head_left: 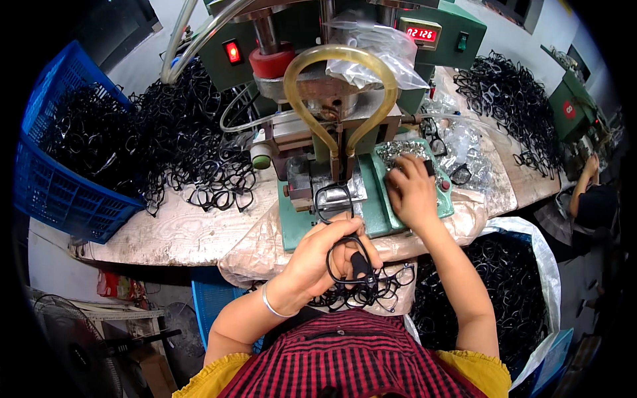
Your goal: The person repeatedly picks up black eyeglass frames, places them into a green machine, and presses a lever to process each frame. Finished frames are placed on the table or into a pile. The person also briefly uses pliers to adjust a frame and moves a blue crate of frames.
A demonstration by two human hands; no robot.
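Note:
My left hand [325, 255] is closed on a black eyeglass frame [330, 265], holding it in front of the green press. One rim of the frame points up toward the machine's metal work block [355, 189]; the other hangs by my palm. A black cover [359, 264] wraps one of my left fingers. My right hand [415, 192] reaches over a green tray [381, 162] of small shiny metal parts [401, 151]. Its fingers are bent and slightly apart, touching the heap, and I make out nothing between them. Another black cover [428, 168] sits on a right finger.
Heaps of black eyeglass frames [215, 169] lie left on the table, with more in a blue crate [73, 189]. A white sack [551, 265] of frames stands low right. A looped yellowish tube [288, 76] hangs before the press. At far right, another person's arm [585, 179] shows.

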